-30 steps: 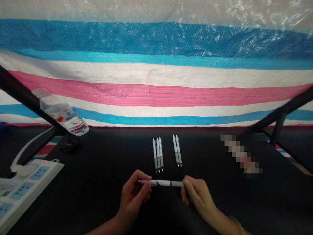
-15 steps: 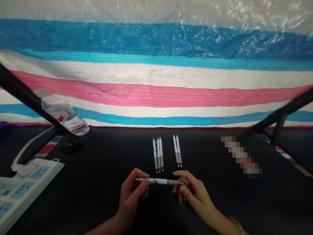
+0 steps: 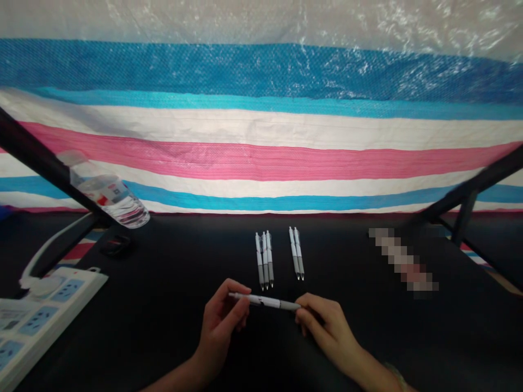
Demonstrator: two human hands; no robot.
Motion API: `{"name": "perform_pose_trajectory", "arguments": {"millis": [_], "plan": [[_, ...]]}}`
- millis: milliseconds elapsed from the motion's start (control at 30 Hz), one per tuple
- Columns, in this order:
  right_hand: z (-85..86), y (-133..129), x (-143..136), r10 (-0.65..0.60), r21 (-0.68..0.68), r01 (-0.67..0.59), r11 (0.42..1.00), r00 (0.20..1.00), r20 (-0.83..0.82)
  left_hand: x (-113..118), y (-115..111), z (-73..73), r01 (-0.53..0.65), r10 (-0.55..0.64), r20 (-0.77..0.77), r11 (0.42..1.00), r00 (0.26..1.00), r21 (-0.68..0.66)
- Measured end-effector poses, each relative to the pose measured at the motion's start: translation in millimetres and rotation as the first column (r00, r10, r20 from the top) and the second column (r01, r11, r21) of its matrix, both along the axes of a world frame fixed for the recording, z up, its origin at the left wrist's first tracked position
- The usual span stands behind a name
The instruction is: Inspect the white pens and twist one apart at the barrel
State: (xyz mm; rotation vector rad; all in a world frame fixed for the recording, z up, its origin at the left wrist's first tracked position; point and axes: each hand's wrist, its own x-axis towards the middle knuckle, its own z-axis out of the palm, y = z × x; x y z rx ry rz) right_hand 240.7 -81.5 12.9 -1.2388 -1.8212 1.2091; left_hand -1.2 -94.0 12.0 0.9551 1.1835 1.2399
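Note:
A white pen with a grey grip lies level between my hands above the black table. My left hand pinches its push-button end between thumb and forefinger. At the grey tip end, my right hand has thumb and fingers closed on the point, which they hide. Beyond the hands, three matching pens lie side by side, tips toward me. Just right of those is a pair of the same pens, also lying parallel.
A white power strip with a plugged-in cable lies at left. Behind it are a small black object and a clear water bottle. A blurred-out item lies at right. Striped sheeting hangs behind the table.
My right thumb and fingers have closed on the pen's tip, where they were parted around it before. The pen's tip end tilts slightly lower; my left hand keeps its pinch.

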Motion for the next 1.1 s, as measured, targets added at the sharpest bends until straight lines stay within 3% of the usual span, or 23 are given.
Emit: {"name": "perform_pose_trajectory", "arguments": {"millis": [167,233,400,533,667,1100], "plan": [[-10.5,1.8,3.0,0.004,-0.236,-0.032,0.971,0.993,-0.120,-3.1,6.5,5.1,0.095,-0.086,-0.108,0.992,0.990,0.081],[-12.1,3.2,2.2,0.002,-0.263,-0.038,0.964,0.990,-0.139,-1.8,9.3,6.0,0.106,-0.095,-0.111,0.990,0.989,0.099],[-6.8,2.4,-8.8,0.036,-0.038,-0.036,0.999,0.999,-0.011,5.9,17.4,4.9,0.098,-0.096,-0.025,0.985,0.995,0.140],[-3.4,-1.2,-18.3,0.128,0.082,-0.138,0.987,0.985,0.113,9.3,22.9,4.0,0.142,-0.155,0.079,0.978,0.985,0.152],[-3.0,-0.9,-19.8,0.165,0.101,-0.175,0.979,0.981,0.107,9.6,28.4,5.0,0.147,-0.161,0.139,0.983,0.977,0.110],[-6.7,6.7,-24.3,0.095,0.076,-0.097,0.992,0.995,0.031,8.2,39.0,3.4,0.088,-0.095,0.104,0.994,0.990,0.070]]}}
